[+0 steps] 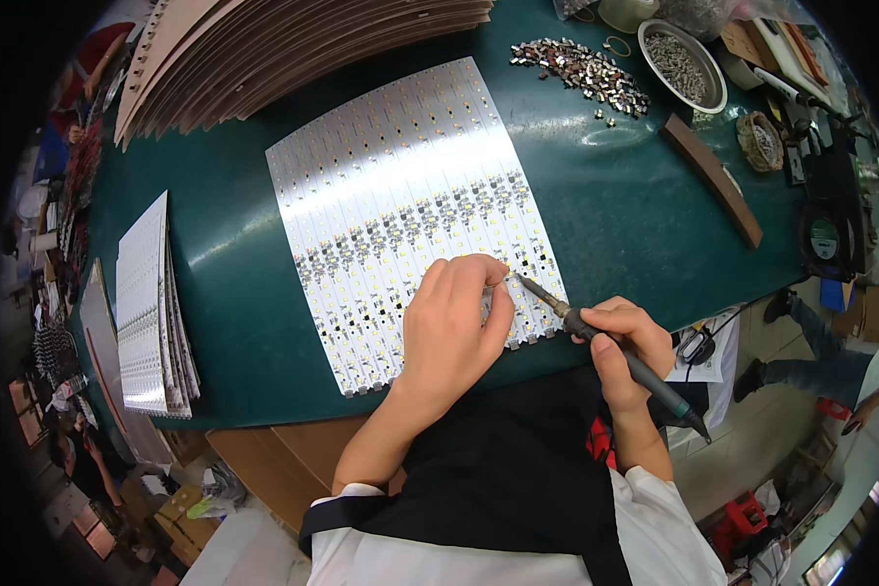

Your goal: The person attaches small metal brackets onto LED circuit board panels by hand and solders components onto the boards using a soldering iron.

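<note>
A white LED circuit board panel, with rows of small components, lies flat in front of me on the green table. My right hand grips a soldering iron, its tip down at the panel's near right part. Close to that tip, my left hand rests over the panel with thumb and forefinger pinched. Something thin, perhaps solder wire, shows at those fingertips, but it is too small to name surely. The left palm hides part of the board's near edge, where small metal connectors line up.
Stacked brown boards stand at the far left, and white panels are piled at the left. Loose metal parts, a metal bowl of small pieces and a brown bar lie at the far right. People are in the background.
</note>
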Demonstrator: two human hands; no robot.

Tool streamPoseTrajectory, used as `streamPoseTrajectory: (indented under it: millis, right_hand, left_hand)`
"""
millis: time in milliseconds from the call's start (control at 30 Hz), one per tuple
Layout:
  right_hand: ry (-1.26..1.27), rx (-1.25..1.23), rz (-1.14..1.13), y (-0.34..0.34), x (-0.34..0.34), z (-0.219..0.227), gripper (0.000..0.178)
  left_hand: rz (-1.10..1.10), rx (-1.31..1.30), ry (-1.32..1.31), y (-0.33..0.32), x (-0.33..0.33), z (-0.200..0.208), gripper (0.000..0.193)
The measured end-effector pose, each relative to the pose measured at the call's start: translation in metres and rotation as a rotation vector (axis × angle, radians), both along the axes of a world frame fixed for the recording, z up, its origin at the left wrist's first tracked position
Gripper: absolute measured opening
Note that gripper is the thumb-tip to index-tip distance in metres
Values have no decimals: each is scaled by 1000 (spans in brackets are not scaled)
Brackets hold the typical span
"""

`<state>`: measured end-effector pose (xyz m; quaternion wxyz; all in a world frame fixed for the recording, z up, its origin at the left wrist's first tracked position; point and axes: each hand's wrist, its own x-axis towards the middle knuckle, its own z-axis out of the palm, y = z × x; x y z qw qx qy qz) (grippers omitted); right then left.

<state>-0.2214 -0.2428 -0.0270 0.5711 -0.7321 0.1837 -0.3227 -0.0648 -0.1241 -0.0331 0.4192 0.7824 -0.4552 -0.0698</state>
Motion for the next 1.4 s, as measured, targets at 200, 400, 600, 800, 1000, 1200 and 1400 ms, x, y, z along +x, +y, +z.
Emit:
streamPoseTrajectory:
  millis: [200, 400, 600, 800, 1000, 1200, 1400]
  right_hand:
    - [-34, 70, 19, -4, 1, -5, 16]
    - [-17, 54, 41, -5, 1, -3, 16]
    - [14, 39, 45, -2, 2, 1, 16]
    - [-68, 44, -71, -6, -4, 2, 16]
    - [-46, -5, -50, -8, -5, -2, 18]
    - [-46, 3, -67, -8, -8, -5, 19]
    - [-43, -5, -32, -19, -5, -4, 17]
  left_hand:
    - [-3, 61, 38, -1, -1, 6, 10]
    - [11, 78, 10, -3, -4, 4, 11]
    - [36, 66, -39, -4, -6, -2, 12]
    - [10, 52, 32, -4, -6, 6, 11]
    - [-24, 83, -79, -8, -9, 5, 12]
    - [10, 73, -157, -15, -14, 3, 13]
    - [-10, 109, -202, -26, -12, 4, 13]
